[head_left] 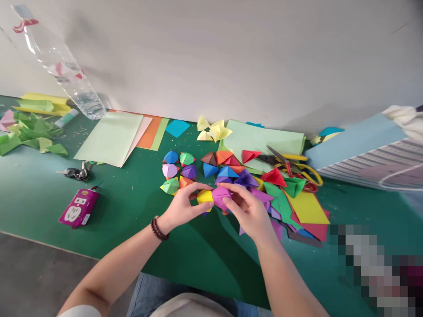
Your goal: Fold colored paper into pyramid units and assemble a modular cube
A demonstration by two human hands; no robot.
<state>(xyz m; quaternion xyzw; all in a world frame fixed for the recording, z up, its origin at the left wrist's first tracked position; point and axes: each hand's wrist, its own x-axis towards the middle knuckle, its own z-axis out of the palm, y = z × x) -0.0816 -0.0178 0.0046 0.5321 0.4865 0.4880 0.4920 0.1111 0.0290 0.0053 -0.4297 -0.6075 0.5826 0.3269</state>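
Both hands meet over the green table (139, 198) around a small folded paper piece (214, 197) that is yellow on the left and magenta on the right. My left hand (185, 206), with a dark bead bracelet at the wrist, pinches the yellow side. My right hand (249, 209) grips the magenta side with curled fingers. Just behind them lie several folded paper shapes (188, 169) in blue, green, purple, orange and red.
Scissors with yellow handles (291, 165) lie on loose coloured sheets at the right. Pale paper sheets (110, 136) and a clear plastic bottle (62, 66) are at the back left, keys (76, 172) and a purple box (78, 208) at the left. A striped box (370, 154) stands far right.
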